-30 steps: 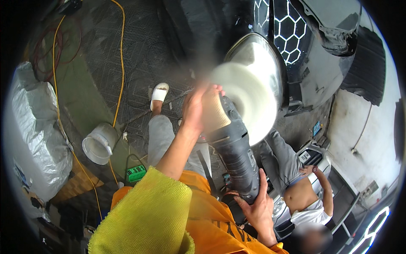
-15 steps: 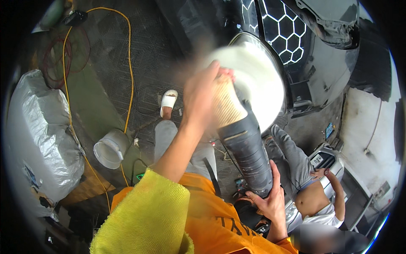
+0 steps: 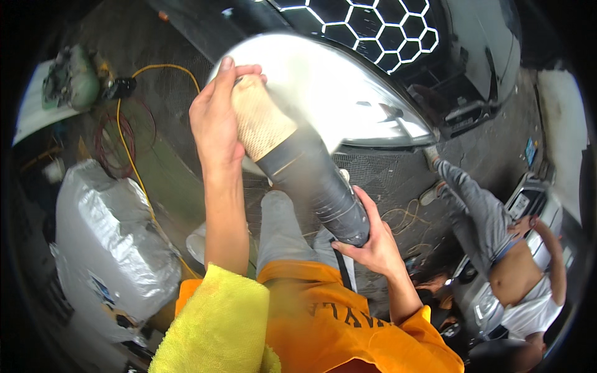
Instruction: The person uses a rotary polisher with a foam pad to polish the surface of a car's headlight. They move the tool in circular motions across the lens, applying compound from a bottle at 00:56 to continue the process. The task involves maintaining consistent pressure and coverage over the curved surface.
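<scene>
A power polisher [image 3: 314, 180] with a black body and a beige-wrapped head slants across the middle of the view. My left hand [image 3: 216, 121] is closed round its head, thumb along the side and fingertips curled over the top. At the rear end, my right hand [image 3: 376, 245] grips the black body from the right. Below the tool head lies a bright white surface; where the pad ends and the headlight [image 3: 388, 121] begins cannot be made out. This headlight has a clear pointed corner and sits at the front of a black car [image 3: 460, 37].
A yellow towel [image 3: 214, 320] hangs over my left upper arm. To the left lie a silver-covered bundle [image 3: 115, 230], a yellow cord [image 3: 127, 149] and a green machine [image 3: 78, 78]. A pale bucket [image 3: 196, 242] shows partly behind my left forearm. Another person [image 3: 516, 273] is at right by a silver car [image 3: 528, 193].
My view has shifted, so the headlight now shows its pointed corner. Both hands keep their hold on the polisher, which appears further left. My left hand, blurred before, is now sharp.
</scene>
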`<control>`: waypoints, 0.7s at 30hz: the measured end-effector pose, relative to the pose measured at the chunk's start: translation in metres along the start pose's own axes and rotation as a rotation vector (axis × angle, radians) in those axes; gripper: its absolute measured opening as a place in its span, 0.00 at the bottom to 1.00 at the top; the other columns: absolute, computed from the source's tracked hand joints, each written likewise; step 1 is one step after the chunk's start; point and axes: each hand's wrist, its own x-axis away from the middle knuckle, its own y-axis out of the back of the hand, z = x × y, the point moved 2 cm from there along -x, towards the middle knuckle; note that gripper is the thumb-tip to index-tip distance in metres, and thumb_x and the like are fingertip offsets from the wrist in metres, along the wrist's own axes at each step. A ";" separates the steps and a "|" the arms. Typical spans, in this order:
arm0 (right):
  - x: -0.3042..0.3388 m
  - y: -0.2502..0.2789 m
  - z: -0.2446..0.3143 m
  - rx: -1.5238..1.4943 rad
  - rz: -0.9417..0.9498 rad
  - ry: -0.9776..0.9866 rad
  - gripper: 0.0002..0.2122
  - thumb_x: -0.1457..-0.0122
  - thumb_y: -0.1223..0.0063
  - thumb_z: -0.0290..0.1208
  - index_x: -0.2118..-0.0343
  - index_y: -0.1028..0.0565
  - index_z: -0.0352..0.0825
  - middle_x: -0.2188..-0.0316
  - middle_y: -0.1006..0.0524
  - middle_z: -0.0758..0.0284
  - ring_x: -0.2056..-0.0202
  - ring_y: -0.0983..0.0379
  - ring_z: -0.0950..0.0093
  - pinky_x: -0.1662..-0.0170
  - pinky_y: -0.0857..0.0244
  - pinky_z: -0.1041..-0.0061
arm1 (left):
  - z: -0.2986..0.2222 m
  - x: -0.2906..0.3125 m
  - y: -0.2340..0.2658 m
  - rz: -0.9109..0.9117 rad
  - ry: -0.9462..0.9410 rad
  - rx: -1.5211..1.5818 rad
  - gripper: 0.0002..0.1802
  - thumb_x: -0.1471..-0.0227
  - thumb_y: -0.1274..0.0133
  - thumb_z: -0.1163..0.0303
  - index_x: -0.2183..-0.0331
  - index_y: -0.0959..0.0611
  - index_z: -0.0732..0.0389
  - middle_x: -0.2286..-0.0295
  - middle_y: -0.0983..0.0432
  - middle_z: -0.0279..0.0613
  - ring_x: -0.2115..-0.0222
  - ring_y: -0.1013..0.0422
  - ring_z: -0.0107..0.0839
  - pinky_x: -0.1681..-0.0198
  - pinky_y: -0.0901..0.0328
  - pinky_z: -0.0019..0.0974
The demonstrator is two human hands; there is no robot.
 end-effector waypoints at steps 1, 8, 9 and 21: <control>0.003 0.001 -0.012 0.005 -0.025 0.025 0.49 0.61 0.27 0.30 0.35 0.47 0.38 0.47 0.28 0.51 0.47 0.28 0.58 0.44 0.36 0.65 | 0.005 0.005 -0.003 -0.005 -0.005 -0.020 0.21 0.38 0.49 0.59 0.66 0.16 0.71 0.72 0.19 0.47 0.72 0.23 0.29 0.68 0.29 0.29; 0.031 -0.007 -0.148 -0.137 -0.230 0.137 0.49 0.64 0.25 0.28 0.37 0.44 0.34 0.48 0.27 0.58 0.46 0.30 0.66 0.43 0.38 0.66 | 0.083 0.087 -0.082 0.244 -0.093 -0.225 0.13 0.42 0.45 0.68 0.69 0.14 0.68 0.74 0.18 0.40 0.73 0.25 0.24 0.67 0.31 0.28; 0.032 -0.015 -0.169 -0.250 -0.225 0.126 0.48 0.64 0.25 0.28 0.38 0.43 0.34 0.49 0.27 0.59 0.47 0.30 0.68 0.44 0.38 0.67 | 0.113 0.090 -0.087 0.298 -0.121 -0.218 0.13 0.42 0.44 0.67 0.69 0.14 0.68 0.74 0.18 0.41 0.74 0.25 0.25 0.68 0.31 0.29; 0.003 -0.074 -0.214 -0.718 -0.218 0.120 0.45 0.63 0.26 0.26 0.40 0.43 0.28 0.51 0.29 0.62 0.49 0.33 0.72 0.44 0.40 0.70 | 0.124 0.086 -0.111 0.817 -0.379 -0.484 0.11 0.47 0.44 0.73 0.61 0.17 0.65 0.60 0.20 0.46 0.58 0.24 0.34 0.51 0.32 0.36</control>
